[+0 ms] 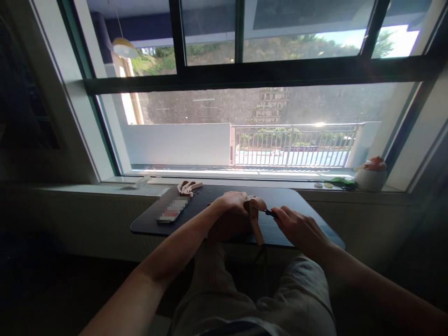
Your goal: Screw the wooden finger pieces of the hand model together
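Over the front part of the dark table, my left hand is closed on a light wooden piece with a rounded top and a leg-like part slanting down. Below my left wrist, a brown block-like body sits in shadow; whether it is joined to the wooden piece I cannot tell. From the right, my right hand grips a thin black tool. Its tip points at the rounded top of the wooden piece; contact is too small to make out.
Several light wooden parts lie at the table's back left, with a phone nearer me. On the windowsill at right stand a white pot and something green. The window rises behind the table. My legs are below its front edge.
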`<act>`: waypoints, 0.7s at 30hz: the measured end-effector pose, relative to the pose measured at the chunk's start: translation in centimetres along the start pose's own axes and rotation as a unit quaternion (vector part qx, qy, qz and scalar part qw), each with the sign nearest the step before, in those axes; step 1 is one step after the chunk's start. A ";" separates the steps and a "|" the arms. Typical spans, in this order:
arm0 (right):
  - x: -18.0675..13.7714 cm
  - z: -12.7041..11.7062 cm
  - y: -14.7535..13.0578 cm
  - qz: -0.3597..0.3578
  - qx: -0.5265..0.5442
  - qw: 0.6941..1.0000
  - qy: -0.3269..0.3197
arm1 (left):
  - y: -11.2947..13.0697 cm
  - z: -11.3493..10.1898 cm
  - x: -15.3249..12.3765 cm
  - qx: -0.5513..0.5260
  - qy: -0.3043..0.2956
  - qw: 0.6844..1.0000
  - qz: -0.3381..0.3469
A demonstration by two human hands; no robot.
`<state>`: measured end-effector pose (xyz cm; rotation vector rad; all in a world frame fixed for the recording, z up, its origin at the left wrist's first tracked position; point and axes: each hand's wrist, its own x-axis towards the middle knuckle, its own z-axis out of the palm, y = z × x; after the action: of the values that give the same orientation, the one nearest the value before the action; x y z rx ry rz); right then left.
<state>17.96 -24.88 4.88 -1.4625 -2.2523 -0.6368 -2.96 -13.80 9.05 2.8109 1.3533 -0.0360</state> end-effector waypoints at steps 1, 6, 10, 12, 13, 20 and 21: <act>-0.1 0.2 0.0 -0.037 -0.044 0.998 0.009 | 0.0 0.0 0.0 -0.001 0.000 1.000 0.002; -0.6 2.1 -0.6 -0.038 -0.054 0.998 0.024 | -0.1 0.1 0.1 0.004 0.009 1.000 0.014; -0.8 3.5 -1.5 0.154 0.173 0.973 0.007 | -0.1 0.3 0.4 0.016 0.014 1.000 0.006; -0.7 3.5 -1.6 0.203 0.270 0.941 -0.011 | -0.2 0.4 0.5 0.018 0.015 1.000 -0.004; -0.6 3.3 -1.5 0.207 0.291 0.934 -0.023 | -0.2 0.4 0.6 0.017 0.015 1.000 -0.007; -0.3 0.7 -1.1 0.091 0.054 0.994 -0.030 | -0.1 0.2 0.3 0.012 0.001 1.000 -0.019; -0.3 0.6 -1.1 0.047 0.001 0.999 -0.009 | -0.1 0.2 0.2 0.013 0.002 1.000 -0.019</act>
<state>17.06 -25.15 4.06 -1.5699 -2.1814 -0.5934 -2.89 -13.56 8.86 2.8085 1.4181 -0.0484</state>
